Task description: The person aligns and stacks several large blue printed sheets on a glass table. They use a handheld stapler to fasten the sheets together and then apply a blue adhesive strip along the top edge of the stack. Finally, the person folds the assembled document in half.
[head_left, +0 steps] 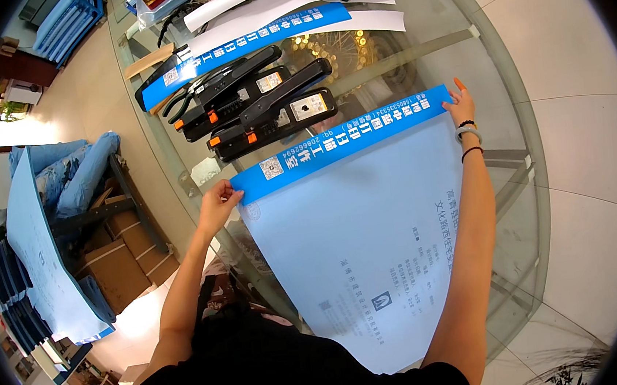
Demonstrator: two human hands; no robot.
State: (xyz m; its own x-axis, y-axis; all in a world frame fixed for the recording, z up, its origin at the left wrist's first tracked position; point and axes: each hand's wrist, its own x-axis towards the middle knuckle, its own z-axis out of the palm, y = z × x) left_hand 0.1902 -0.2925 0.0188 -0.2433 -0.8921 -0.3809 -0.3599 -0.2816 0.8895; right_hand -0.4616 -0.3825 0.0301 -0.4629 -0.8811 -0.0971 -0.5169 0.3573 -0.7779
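A bright blue paper strip [348,143] with white print and a square code lies across the far edge of a large light-blue printed sheet [343,248] on the glass table. My left hand [220,202] pinches the strip's left end between thumb and fingers. At the right end, my right hand [460,108] grips the strip's corner, one finger raised. Just beyond the strip, two black long-arm staplers [276,115] [233,89] with orange parts lie side by side. Whether the sheet is one layer or several, I cannot tell.
Behind the staplers lie another blue strip [252,47], white paper strips [293,14] and black-handled pliers [180,105]. The glass table [508,124] has a rounded right edge. On the left stand a stand with light-blue sheets [41,245] and cardboard boxes [114,272].
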